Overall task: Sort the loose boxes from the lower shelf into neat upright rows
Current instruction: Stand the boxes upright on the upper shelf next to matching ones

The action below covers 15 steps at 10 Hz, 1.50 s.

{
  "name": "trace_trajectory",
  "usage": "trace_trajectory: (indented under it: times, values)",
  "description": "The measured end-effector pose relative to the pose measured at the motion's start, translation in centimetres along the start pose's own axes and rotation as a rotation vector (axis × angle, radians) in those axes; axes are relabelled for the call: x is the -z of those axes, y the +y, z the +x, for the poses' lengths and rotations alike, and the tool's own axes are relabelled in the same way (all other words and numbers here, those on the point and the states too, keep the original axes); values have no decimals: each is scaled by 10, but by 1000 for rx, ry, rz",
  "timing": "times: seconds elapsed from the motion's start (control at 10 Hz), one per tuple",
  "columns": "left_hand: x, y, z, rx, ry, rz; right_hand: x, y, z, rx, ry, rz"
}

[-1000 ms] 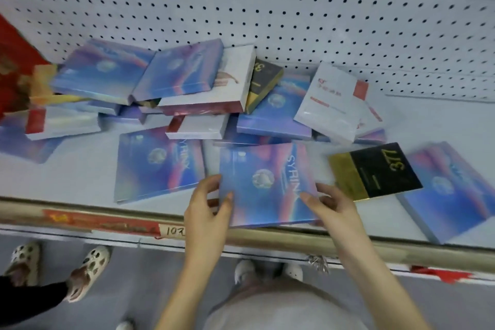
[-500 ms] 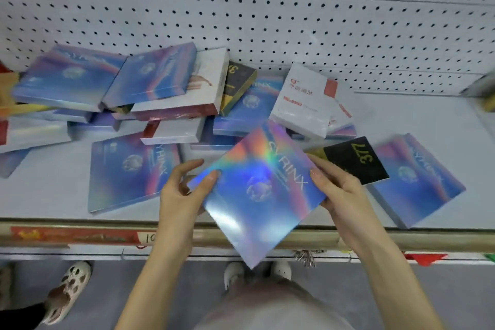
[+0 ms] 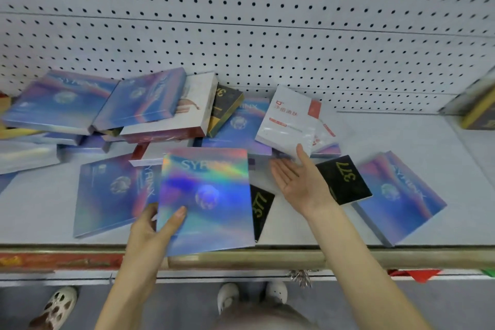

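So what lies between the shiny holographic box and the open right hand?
In the head view, a black box with gold 377 print pokes out from behind the shiny holographic box, short of the right hand.

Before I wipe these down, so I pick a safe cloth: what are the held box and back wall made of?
Held box: probably card under glossy holographic film; rainbow sheen across its face. Back wall: likely painted metal pegboard, matte white, regular holes.

The held holographic box (image 3: 206, 201) hides most of a black 377 box (image 3: 261, 207) just right of it; far right, a gold-edged box (image 3: 479, 115) is cut off by the edge.
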<state>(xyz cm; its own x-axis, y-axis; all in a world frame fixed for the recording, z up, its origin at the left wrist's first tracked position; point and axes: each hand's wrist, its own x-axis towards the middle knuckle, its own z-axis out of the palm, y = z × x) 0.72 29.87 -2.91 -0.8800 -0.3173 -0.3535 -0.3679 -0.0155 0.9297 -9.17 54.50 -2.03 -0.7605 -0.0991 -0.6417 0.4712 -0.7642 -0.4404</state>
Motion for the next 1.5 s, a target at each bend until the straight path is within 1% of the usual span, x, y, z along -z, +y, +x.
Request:
trace_trajectory:
  times: [0.1,0.2,0.3,0.4,0.5,0.6,0.8,0.9,1.0,1.1,1.2,1.3,1.4,1.5]
  values:
    - [14,0,-2,-39,61,-52,-8,-4,17,50,47,5]
    - [21,-1,-10,-45,111,-107,-17,-1,24,40,86,-6]
    - [22,-6,-15,-74,123,-107,-14,4,23,72,121,-13]
    - [17,-7,-15,-69,115,-103,-7,6,8,125,132,-3]
    - [4,-5,-14,-82,69,-105,7,19,-46,143,136,-5]
    - [-22,3,-19,-110,21,-112,43,37,-86,138,68,-145]
    - [-104,17,-64,-118,-173,-76,103,38,-144,195,101,-318]
    - [-146,7,-95,-60,-231,-53,137,22,-164,255,138,-417]
    - [-192,-6,-132,-42,-259,-70,179,-6,-188,318,177,-485]
    - [-243,-19,-173,-34,-264,-84,228,-42,-215,395,212,-486]
    - [-298,-30,-212,-49,-321,-114,280,-81,-240,472,238,-513]
    - [-344,-37,-245,-74,-383,-104,325,-118,-265,541,305,-577]
    - [-376,-40,-272,-67,-448,-50,358,-146,-287,593,360,-603]
    - [-406,-39,-289,-68,-491,18,382,-167,-301,587,379,-613]
